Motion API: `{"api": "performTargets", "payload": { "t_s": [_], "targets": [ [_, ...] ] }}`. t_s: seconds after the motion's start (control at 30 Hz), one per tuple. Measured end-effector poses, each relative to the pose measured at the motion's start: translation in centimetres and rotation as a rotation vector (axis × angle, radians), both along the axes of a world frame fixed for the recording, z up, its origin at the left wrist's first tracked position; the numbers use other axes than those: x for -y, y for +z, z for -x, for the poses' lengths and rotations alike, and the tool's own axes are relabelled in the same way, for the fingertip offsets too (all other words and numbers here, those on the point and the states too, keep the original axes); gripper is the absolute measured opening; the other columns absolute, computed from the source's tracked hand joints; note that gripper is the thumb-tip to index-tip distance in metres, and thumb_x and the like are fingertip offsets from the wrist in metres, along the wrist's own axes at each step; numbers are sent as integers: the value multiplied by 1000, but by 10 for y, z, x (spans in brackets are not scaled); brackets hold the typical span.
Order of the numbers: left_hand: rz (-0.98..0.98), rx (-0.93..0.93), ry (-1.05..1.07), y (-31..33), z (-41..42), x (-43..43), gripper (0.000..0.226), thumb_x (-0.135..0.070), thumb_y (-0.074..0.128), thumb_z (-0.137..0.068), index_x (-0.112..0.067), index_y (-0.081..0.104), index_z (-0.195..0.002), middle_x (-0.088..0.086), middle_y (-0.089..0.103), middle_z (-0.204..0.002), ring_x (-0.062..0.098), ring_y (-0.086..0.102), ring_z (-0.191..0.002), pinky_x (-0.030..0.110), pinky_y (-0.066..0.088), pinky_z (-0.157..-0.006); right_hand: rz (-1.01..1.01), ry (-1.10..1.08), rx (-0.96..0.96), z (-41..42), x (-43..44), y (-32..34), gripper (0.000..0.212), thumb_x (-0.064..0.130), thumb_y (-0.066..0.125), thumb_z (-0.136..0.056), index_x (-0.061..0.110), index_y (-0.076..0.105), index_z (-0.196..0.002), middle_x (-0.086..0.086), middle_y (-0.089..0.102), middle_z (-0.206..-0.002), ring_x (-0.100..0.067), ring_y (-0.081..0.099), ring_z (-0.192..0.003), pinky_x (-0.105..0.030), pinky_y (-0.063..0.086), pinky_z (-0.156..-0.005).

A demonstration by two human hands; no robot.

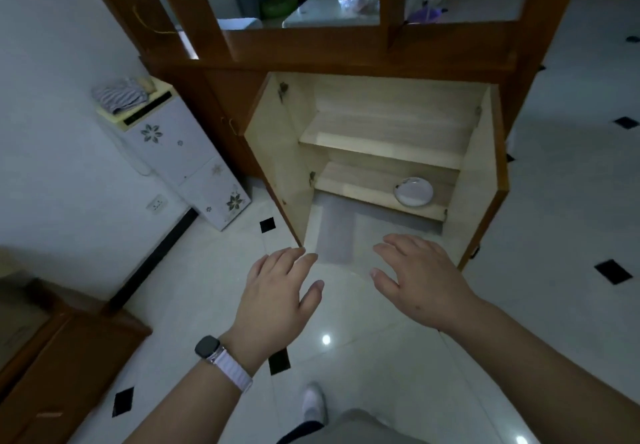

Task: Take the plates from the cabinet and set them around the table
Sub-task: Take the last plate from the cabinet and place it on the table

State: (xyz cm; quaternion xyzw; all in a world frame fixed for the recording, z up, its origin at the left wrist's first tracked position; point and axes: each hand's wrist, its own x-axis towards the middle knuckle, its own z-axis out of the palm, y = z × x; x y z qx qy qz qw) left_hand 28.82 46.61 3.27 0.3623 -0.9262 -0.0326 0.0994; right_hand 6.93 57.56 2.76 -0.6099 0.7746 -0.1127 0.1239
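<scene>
Cabinet (374, 152) in frame centre, both doors swung wide. One plate (414, 191) sits on the lower shelf (353, 187), right side; upper shelf bare. Left hand (277, 291) and right hand (420, 280) hover low-centre in front of the opening, fingers spread and relaxed, holding nothing, well short of the plate. Step in hand: fetching. Next move likely calls for a reach down and right into the lower shelf, then a grip on the plate's rim.
</scene>
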Motion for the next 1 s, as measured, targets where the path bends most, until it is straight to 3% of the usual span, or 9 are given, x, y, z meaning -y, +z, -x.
{"api": "performTargets", "payload": {
  "t_s": [0.4, 0.6, 0.8, 1.0],
  "targets": [
    [-27, 4, -238, -17, 68, 111, 45, -48, 43, -91, -24, 60, -125, -2, 62, -123, 21, 54, -115, 39, 40, -97, -50, -255, -15, 40, 54, -20, 82, 64, 2, -79, 29, 39, -143, 5, 35, -151, -15, 27, -138, -34, 20, -110],
    [-86, 7, -310, -34, 102, 203, 46, -49, 43, -91, -24, 59, -126, -3, 61, -127, 20, 54, -117, 35, 36, -97, -93, -373, -45, 54, 123, -22, 82, 64, 5, -79, 28, 44, -141, 5, 40, -148, -15, 32, -136, -33, 22, -109],
    [-159, 0, -412, -35, 129, 300, 48, -47, 41, -91, -20, 57, -127, 0, 60, -127, 22, 55, -116, 44, 43, -99, -79, -459, -63, 64, 205, -14, 71, 60, 20, -84, 21, 58, -129, 1, 57, -129, -21, 48, -122, -35, 32, -102],
    [-189, -1, -477, -37, 155, 362, 52, -49, 38, -90, -21, 57, -130, 2, 58, -132, 24, 51, -121, 44, 40, -101, -94, -524, -86, 68, 247, -9, 72, 60, 17, -84, 21, 56, -130, 2, 53, -134, -18, 44, -124, -31, 28, -103]
  ]
}}
